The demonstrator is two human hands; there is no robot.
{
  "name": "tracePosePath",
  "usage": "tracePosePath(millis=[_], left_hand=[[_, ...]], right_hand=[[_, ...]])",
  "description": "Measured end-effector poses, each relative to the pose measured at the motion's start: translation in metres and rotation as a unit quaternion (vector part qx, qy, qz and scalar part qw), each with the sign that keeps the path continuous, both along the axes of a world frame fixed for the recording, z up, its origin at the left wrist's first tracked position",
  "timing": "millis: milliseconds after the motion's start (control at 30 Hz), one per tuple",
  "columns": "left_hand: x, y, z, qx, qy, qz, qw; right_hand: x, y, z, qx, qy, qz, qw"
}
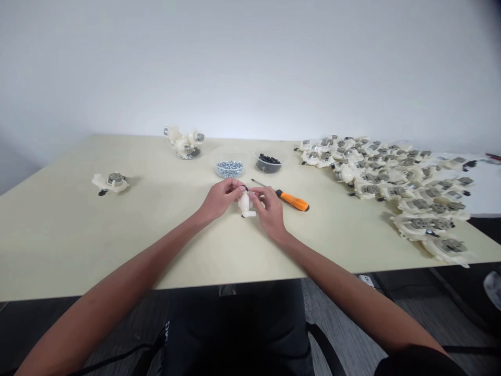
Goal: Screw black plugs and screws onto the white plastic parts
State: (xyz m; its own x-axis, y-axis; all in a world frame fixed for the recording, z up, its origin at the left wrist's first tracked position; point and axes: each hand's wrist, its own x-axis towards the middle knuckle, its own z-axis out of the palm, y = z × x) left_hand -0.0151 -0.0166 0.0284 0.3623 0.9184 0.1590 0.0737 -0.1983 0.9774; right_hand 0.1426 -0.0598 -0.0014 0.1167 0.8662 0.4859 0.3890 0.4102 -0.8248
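Plastic housing (245,204), left hand (221,198), right hand (269,211) gripping

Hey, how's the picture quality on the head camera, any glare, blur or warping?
In the head view, the wall glows brightest just above the clear bowl, the wide lens bows the table's front edge, the top right corner darkens, and the white plastic part looks slightly soft.
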Motion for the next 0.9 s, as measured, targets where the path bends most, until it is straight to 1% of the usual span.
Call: tracePosePath(millis=[200,400,567,767,900], left_hand=[[-0.0039,-0.0021,0.0053,-0.001,0.016,-0.015,1.000],[-0.0077,0.0001,0.0053,0.015,0.060,-0.034,0.998],[-0.0103,0.0037,0.0042,0.007,0.058,-0.063,0.996],[-0.0104,0.0043,0.0033,0.005,0.061,-0.057,0.997],[-0.0105,0.0044,0.0015,-0.013,0.036,-0.055,0.998]], right_hand=[[0.0002,-0.0033,0.0041,0.023,-0.054,-0.006,0.998],[0.0003,-0.0029,0.0037,0.034,-0.081,-0.012,0.996],[-0.0019,-0.0033,-0.0009,0.065,-0.069,-0.018,0.995],[-0.0024,-0.0049,-0.0005,0.106,-0.087,-0.029,0.990],[-0.0006,-0.0040,0.0005,0.100,-0.086,-0.028,0.991]])
